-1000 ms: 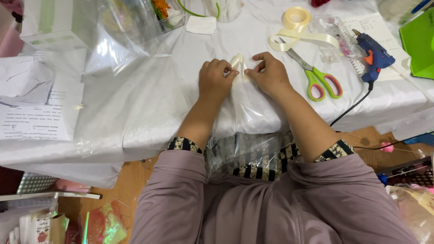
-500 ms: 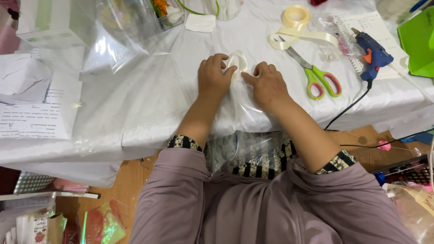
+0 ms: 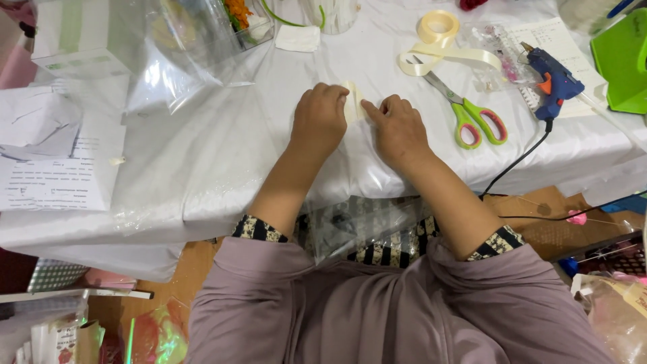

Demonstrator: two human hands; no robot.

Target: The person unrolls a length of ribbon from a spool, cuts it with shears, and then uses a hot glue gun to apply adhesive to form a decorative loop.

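my left hand [image 3: 320,118] and my right hand [image 3: 399,128] sit close together on the white table cover [image 3: 222,155], with a short piece of cream ribbon [image 3: 352,104] pinched between them near the middle of the table. the left fingers are curled shut over one end of it; the right forefinger and thumb press the other end down, narrow and tight. most of the piece is hidden under my knuckles, so i think it is folded into a loop, but i cannot be sure.

this ribbon looks thin, soft and very light, with a satin sheen that i judge slippery; it would crease rather than break. the best hold seems to be right at the fold, fingertips flat on both faces, since a loose pinch at the tail would let it slide open.

beyond my right hand lie the green-handled scissors [image 3: 472,118], and past them the cream ribbon roll [image 3: 437,27] with its loose tail. the blue glue gun [image 3: 552,82] rests further right, its black cord running off the table edge. clear plastic wrap [image 3: 168,54] is heaped at the far left, beside printed paper sheets [image 3: 54,168].
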